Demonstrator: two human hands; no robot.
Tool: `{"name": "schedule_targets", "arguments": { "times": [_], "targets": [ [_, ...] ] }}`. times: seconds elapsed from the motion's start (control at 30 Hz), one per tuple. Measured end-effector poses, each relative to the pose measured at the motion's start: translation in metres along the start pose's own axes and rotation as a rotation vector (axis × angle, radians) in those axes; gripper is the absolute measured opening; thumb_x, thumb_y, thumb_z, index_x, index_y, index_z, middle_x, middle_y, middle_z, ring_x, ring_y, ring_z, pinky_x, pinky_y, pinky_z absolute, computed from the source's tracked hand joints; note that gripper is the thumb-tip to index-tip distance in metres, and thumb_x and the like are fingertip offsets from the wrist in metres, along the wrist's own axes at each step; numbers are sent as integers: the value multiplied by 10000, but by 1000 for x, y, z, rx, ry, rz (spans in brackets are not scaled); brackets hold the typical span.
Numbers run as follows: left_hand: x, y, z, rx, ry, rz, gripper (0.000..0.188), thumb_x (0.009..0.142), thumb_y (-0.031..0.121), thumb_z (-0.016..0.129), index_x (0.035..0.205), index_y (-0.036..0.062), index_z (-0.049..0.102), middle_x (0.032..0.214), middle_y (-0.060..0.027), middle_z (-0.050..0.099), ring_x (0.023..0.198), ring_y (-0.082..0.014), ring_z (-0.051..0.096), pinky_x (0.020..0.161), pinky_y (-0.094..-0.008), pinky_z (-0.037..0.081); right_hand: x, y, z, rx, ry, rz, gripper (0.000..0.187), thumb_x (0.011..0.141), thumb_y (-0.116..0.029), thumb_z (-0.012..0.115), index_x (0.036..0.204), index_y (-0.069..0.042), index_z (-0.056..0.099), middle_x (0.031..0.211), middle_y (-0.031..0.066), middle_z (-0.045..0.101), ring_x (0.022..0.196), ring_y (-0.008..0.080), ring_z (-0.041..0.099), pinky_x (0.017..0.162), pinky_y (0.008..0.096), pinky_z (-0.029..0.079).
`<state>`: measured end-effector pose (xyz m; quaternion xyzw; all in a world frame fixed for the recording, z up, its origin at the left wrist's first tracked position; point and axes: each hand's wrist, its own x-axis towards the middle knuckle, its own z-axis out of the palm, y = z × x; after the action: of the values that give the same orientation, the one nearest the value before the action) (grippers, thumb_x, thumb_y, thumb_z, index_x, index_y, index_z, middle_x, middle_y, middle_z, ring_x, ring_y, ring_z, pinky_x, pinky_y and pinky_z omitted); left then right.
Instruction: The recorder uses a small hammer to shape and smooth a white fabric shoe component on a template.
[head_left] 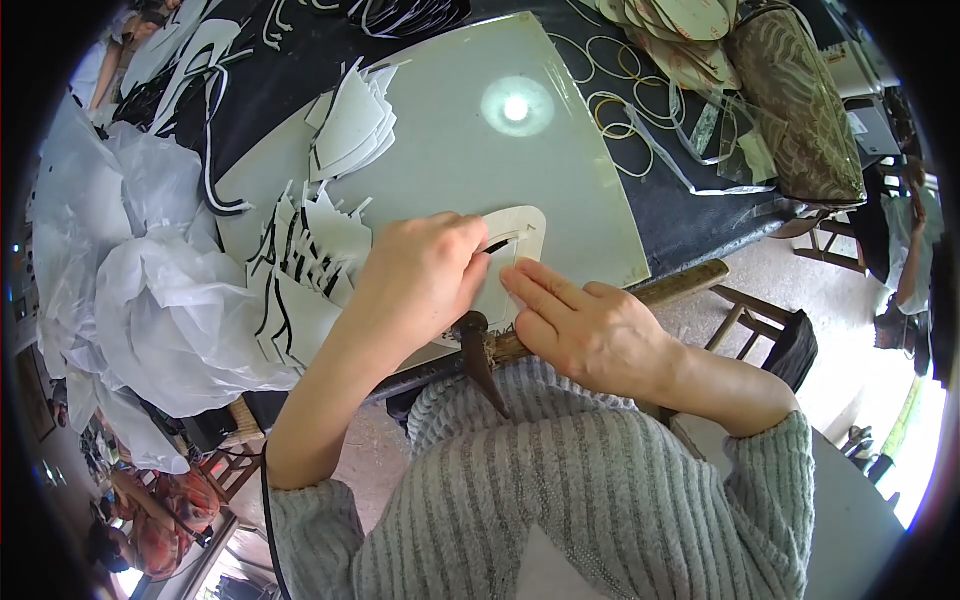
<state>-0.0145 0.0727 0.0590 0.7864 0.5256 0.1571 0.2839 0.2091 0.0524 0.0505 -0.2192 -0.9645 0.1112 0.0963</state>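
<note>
Ribbed grey knitwear [610, 480] is nearest. Near the front edge of the pale board [430, 120] on the desk [690, 225], the left hand's [430, 265] fingers pinch a black strip [499, 246] at a cream slotted piece [535, 225]; the right hand's [595, 335] fingers lie together on the piece, thumb grip unclear.

Crumpled translucent plastic [175, 310] at left, patterned brown roll [800, 110] upper right, wooden stool [750, 302]
</note>
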Motion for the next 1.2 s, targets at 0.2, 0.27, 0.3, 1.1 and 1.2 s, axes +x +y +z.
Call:
{"name": "schedule_targets", "arguments": {
  "times": [0.2,0.27,0.3,1.1,1.2],
  "targets": [
    [-1,13,12,372,-28,12,110,797,50,686,827,6,589,732,-127,630,671,-311,660,609,-387,540,1,1,-1,-24,-9,-14,166,805,-160,600,901,-39,540,1274,207,617,1232,264,598,623,276,533],
    [-2,17,18,470,4,63,105,754,57,688,799,20,602,726,-115,636,664,-273,673,587,-354,551,1,0,-1,-40,-10,-16,160,806,-159,599,898,-41,542,1272,205,621,1230,260,599,622,273,534],
    [-2,19,20,569,39,116,103,710,64,691,772,34,614,720,-104,643,658,-234,686,565,-320,562,1,0,-1,-54,-10,-19,155,806,-156,599,895,-42,544,1271,203,624,1229,257,600,622,270,534],
    [-2,43,26,860,-50,115,126,684,78,696,777,33,624,702,-74,647,652,-191,697,549,-301,566,3,-1,0,-89,15,-20,117,798,-134,588,870,-49,554,1134,163,658,1188,243,615,576,254,507],
    [0,38,26,868,-68,152,141,680,79,700,782,32,616,704,-72,645,638,-182,688,550,-293,564,3,-1,-2,-91,9,-11,119,796,-138,591,862,-48,550,1122,165,662,1190,241,613,573,255,508]
  ]
}}
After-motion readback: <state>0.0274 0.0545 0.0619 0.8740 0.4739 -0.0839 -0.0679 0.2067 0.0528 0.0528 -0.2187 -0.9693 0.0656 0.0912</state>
